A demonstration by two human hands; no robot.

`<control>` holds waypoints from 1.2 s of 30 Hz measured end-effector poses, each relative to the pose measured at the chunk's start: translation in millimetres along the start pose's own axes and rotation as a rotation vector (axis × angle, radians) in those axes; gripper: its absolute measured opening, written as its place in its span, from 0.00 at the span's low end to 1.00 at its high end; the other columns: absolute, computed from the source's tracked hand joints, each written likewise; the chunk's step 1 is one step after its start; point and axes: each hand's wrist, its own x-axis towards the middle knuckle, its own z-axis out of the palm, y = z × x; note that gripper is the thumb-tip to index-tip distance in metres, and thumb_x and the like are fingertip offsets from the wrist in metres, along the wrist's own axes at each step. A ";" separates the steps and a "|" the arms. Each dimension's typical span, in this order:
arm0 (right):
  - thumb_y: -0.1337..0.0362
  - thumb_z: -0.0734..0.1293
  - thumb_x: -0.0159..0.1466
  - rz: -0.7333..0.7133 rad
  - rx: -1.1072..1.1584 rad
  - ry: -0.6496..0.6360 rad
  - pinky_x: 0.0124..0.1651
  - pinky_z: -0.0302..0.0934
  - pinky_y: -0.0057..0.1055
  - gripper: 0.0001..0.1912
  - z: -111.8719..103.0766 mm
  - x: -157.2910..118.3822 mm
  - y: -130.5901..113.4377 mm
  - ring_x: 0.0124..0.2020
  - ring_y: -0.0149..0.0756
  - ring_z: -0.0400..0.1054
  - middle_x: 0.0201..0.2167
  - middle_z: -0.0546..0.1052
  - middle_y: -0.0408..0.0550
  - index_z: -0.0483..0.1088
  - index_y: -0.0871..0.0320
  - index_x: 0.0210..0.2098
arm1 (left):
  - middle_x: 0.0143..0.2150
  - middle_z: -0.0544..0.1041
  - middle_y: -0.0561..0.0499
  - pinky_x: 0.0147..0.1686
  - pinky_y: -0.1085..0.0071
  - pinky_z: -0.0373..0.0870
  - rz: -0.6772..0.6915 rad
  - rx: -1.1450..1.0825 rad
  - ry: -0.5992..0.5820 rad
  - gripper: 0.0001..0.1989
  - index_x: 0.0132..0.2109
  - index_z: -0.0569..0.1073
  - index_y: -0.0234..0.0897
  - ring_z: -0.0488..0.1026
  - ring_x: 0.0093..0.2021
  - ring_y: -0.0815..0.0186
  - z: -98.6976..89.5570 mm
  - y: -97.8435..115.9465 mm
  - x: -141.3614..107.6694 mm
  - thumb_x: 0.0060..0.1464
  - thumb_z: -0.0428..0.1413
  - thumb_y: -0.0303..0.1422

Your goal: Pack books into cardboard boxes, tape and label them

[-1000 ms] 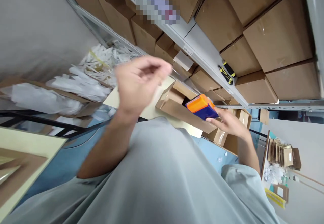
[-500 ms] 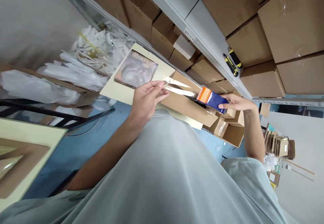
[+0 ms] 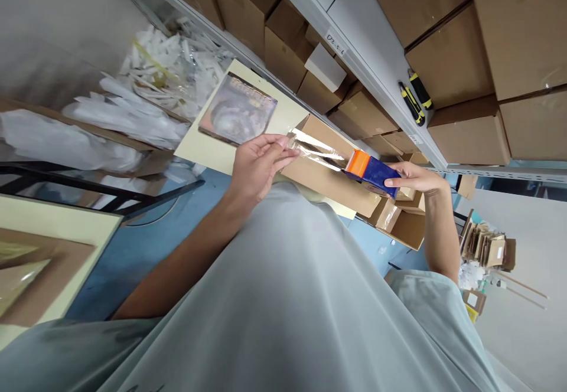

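Note:
My right hand [image 3: 414, 178] grips a blue and orange tape dispenser [image 3: 376, 173]. From it a strip of clear, shiny tape [image 3: 321, 151] stretches leftward. The free end of the strip is pinched between the thumb and fingers of my left hand [image 3: 261, 165]. Beneath the tape lies a brown cardboard box [image 3: 330, 188] on the pale yellow tabletop [image 3: 195, 144]. A flat, square item with a picture on its cover [image 3: 239, 108] rests on the table just beyond my left hand.
Grey shelving [image 3: 354, 55] with cardboard boxes [image 3: 460, 55] runs along the far side. Two yellow and black box cutters [image 3: 413, 100] lie on the shelf. White packing scraps [image 3: 172, 73] are heaped at the left. An open carton [image 3: 407, 229] stands below my right hand.
The tape remains stretched between my hands, which have barely moved. The dispenser is turned slightly, and the whole view has shifted a little.

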 end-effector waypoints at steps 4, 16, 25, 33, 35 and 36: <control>0.36 0.84 0.62 0.012 0.004 -0.003 0.43 0.78 0.33 0.32 6.7 7.5 9.5 0.36 0.37 0.79 0.35 0.85 0.45 0.81 0.58 0.45 | 0.40 0.83 0.49 0.58 0.50 0.90 0.033 -0.017 -0.004 0.16 0.42 0.81 0.41 0.87 0.44 0.58 -3.8 -6.4 3.6 0.60 0.75 0.45; 0.35 0.83 0.62 -0.028 0.001 0.076 0.44 0.78 0.33 0.32 37.2 24.5 17.9 0.37 0.38 0.77 0.35 0.83 0.43 0.77 0.56 0.43 | 0.39 0.83 0.50 0.52 0.63 0.90 0.142 0.212 0.157 0.14 0.43 0.78 0.41 0.89 0.47 0.58 -7.4 -22.3 22.3 0.64 0.69 0.46; 0.35 0.81 0.65 -0.060 0.003 0.115 0.43 0.77 0.34 0.31 48.7 35.0 3.7 0.36 0.38 0.75 0.35 0.82 0.43 0.79 0.56 0.47 | 0.46 0.77 0.53 0.50 0.58 0.91 0.049 0.178 0.116 0.16 0.44 0.72 0.42 0.90 0.42 0.61 -20.0 -22.0 37.6 0.65 0.66 0.47; 0.35 0.84 0.59 -0.010 0.004 0.128 0.44 0.77 0.34 0.32 49.6 37.4 -1.4 0.37 0.39 0.77 0.36 0.85 0.44 0.79 0.56 0.41 | 0.41 0.83 0.47 0.48 0.66 0.83 0.096 0.457 0.053 0.10 0.42 0.78 0.41 0.84 0.45 0.60 -30.1 -52.0 56.6 0.63 0.63 0.42; 0.35 0.83 0.60 -0.006 0.017 0.130 0.43 0.76 0.34 0.32 51.4 36.8 -2.4 0.37 0.39 0.77 0.36 0.85 0.45 0.78 0.56 0.41 | 0.41 0.84 0.49 0.50 0.65 0.82 0.146 0.553 0.017 0.14 0.48 0.80 0.41 0.82 0.43 0.60 -34.8 -51.7 58.1 0.62 0.66 0.44; 0.35 0.83 0.60 -0.012 0.022 0.134 0.43 0.76 0.34 0.31 52.4 36.4 -3.1 0.37 0.39 0.77 0.36 0.85 0.45 0.78 0.56 0.40 | 0.41 0.84 0.50 0.50 0.65 0.82 0.156 0.581 0.009 0.18 0.52 0.81 0.41 0.81 0.42 0.60 -37.2 -48.7 58.0 0.60 0.68 0.44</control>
